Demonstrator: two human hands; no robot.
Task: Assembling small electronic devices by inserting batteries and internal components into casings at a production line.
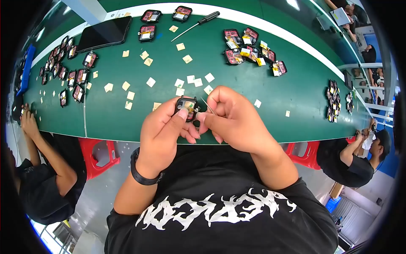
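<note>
My left hand (160, 132) is closed around a small black device housing (189, 104) near the table's front edge, its thumb lying across the face. A pale yellowish square shows inside the housing. My right hand (237, 120) pinches a thin pointed metal tool (207, 105), slanting up and to the left from the fingers. The right thumb and fingertips are close beside the housing's right edge; whether they touch it I cannot tell. Just beyond both hands, several small pale square pieces (179, 82) lie scattered on the green table (292, 99).
Beyond the squares lies a screwdriver (196, 26) with a black handle. Open black housings stand in groups at left (81, 76), back right (249, 48) and far right (333, 101). A black tablet-like slab (104, 34) lies back left. People sit at both sides, near red stools (98, 156).
</note>
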